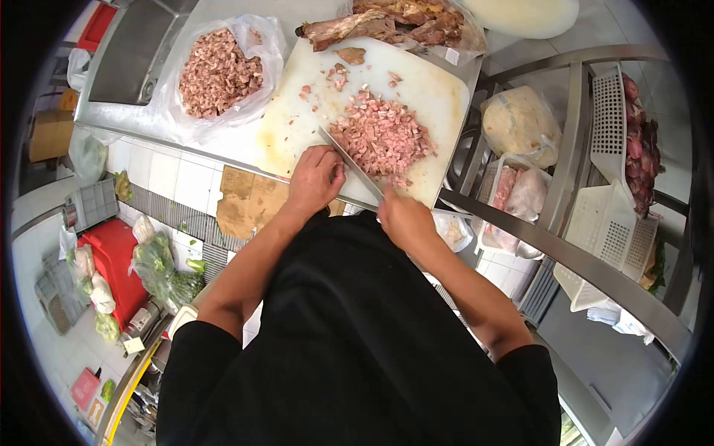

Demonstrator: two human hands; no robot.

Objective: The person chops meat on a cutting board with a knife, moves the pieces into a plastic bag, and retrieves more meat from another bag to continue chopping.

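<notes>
My right hand [405, 218] is wrapped round the handle end of a knife [355, 166]. The blade slants up and left along the near side of a heap of diced pink meat [383, 134]. Just left of the blade, my left hand [316, 177] rests at the near edge of the white cutting board [446, 97], its fingers curled in and nothing showing in them. Small scraps and a brown piece of meat [349, 56] lie farther back on the board. The knife's handle is mostly hidden by my right hand.
Left of the board sits a clear bag of diced meat [221, 74], near a metal sink [137, 56]. Large browned meat pieces [401, 24] lie behind the board. A metal rack [573, 126] with bagged food and white baskets [608, 126] stands right. A red bin [119, 253] is lower left.
</notes>
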